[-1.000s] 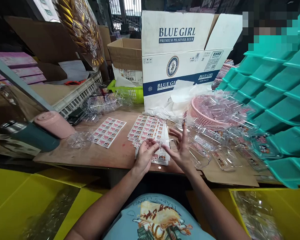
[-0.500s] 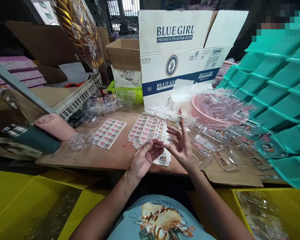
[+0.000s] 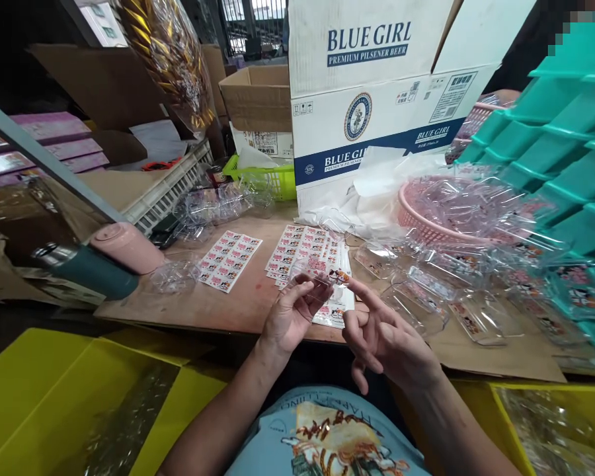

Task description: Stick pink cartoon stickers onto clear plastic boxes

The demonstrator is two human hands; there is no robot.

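A small clear plastic box [image 3: 307,270] is held up over the table in my left hand [image 3: 288,314], between thumb and curled fingers. A cat sticker [image 3: 338,276] with pink lettering lies over the box, its right end on the index fingertip of my right hand [image 3: 391,337]. That index finger is stretched out; the other fingers are loosely bent. I cannot tell whether the sticker is fully stuck to the box. Below the hands is a pile of sticker sheets [image 3: 290,250], and a separate sticker sheet [image 3: 231,260] lies to the left.
Clear boxes with stickers [image 3: 476,317] cover the table's right side. Behind them stands a pink basket [image 3: 416,215] full of clear plastic, beside stacked teal bins [image 3: 565,125]. A large white carton [image 3: 322,132] stands at the back. Two bottles, one teal [image 3: 96,274], lie left.
My right hand has come down from its raised position, bringing the sticker on its index fingertip over the clear box. The box stays in my left hand. The view has shifted slightly.
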